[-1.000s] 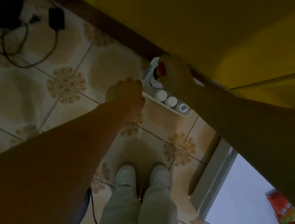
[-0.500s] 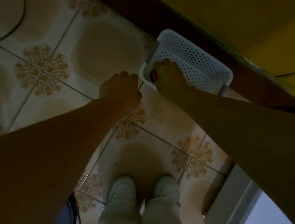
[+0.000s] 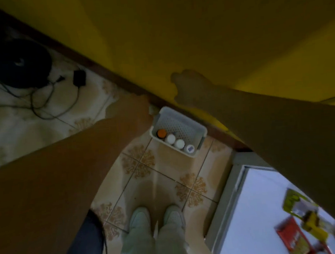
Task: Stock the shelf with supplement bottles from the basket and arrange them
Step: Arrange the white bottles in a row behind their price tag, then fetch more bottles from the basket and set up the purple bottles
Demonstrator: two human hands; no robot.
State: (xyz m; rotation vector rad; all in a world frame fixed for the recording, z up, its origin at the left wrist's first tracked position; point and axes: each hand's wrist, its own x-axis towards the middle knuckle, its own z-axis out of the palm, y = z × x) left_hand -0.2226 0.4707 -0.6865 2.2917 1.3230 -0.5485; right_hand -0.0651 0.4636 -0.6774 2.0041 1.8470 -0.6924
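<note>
Four bottles [image 3: 171,139] stand in a row inside the basket [image 3: 179,124] along its near wall, left hand [image 3: 130,109] just left of it, right hand [image 3: 187,85] beyond it, both too dark and blurred to tell their grip.

Seemingly a home: patterned floor tiles [image 3: 146,168], yellow wall [image 3: 194,24], loose cables [image 3: 41,110] on floor.

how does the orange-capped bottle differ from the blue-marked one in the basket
The orange-capped bottle has an orange top; the blue-marked bottle a white top with a blue patch. The orange-capped bottle ends the row's left, the blue-marked bottle its right. Both stand in the basket.
</note>
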